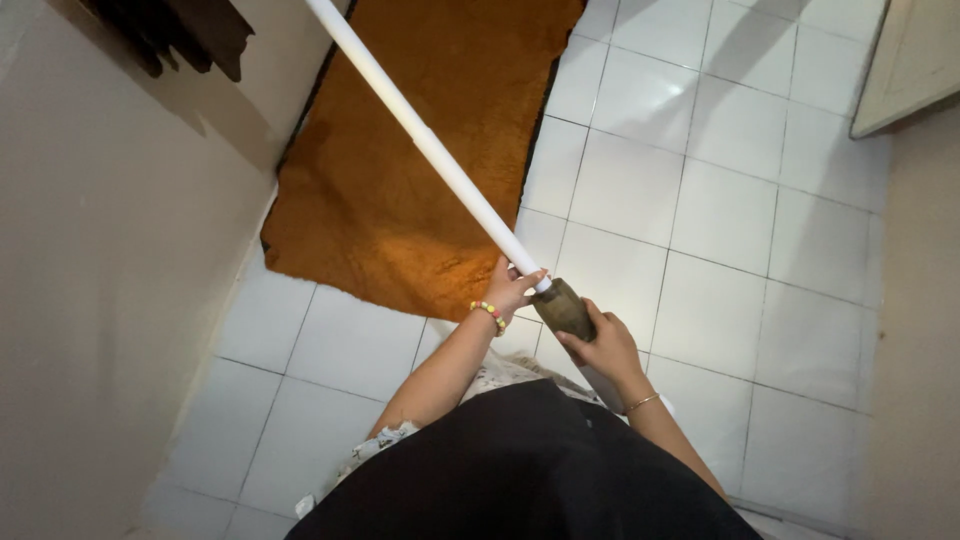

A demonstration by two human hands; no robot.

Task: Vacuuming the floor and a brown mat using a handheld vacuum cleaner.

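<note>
A long white pole (420, 135) slants from the top of the view down toward me. My left hand (512, 285), with a beaded bracelet on the wrist, grips the pole's lower end. My right hand (603, 348), with a thin bangle, is closed around a dark olive handle piece (562, 306) at the pole's base. A pale part continues below my right hand and is mostly hidden. The pole's far end is out of view.
An orange-brown shaggy rug (420, 150) lies on the white tiled floor (720, 250) along a beige wall (90, 250) at left. A pale door or cabinet edge (915, 65) stands at the upper right. Something dark (175, 35) hangs on the wall at top left.
</note>
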